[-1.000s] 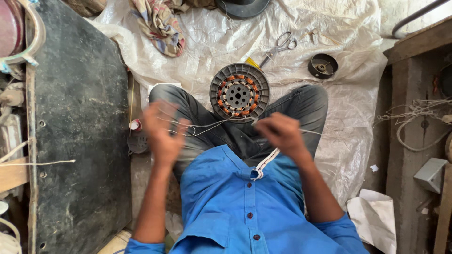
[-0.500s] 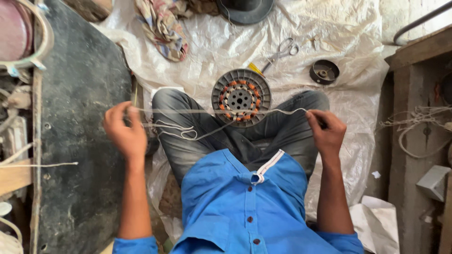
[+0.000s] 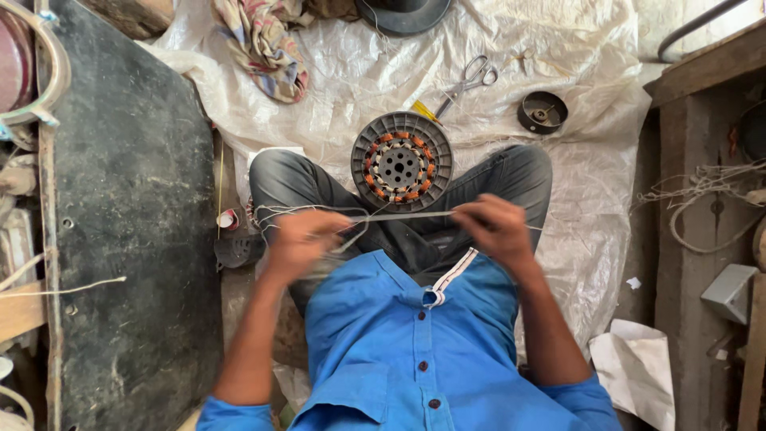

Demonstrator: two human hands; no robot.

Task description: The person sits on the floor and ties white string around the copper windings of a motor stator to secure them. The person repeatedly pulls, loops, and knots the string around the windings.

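Note:
I sit cross-legged in a blue shirt and grey trousers. A round motor stator (image 3: 401, 160) with copper windings rests between my knees. My left hand (image 3: 304, 240) and my right hand (image 3: 497, 225) are held in front of my chest, each pinching an end of a pale string (image 3: 407, 215) stretched taut between them. Loose loops of the same string hang over my left thigh. Both hands are blurred.
Scissors (image 3: 471, 78) and a small round black metal part (image 3: 542, 111) lie on the white plastic sheet (image 3: 359, 72) beyond the stator. A dark board (image 3: 120, 207) fills the left side. A striped cloth (image 3: 263, 44) lies at top. Wooden furniture (image 3: 702, 199) stands right.
My hands, spread wide half a second ago with the string stretched across, have come closer together in front of my chest. The stator has not moved.

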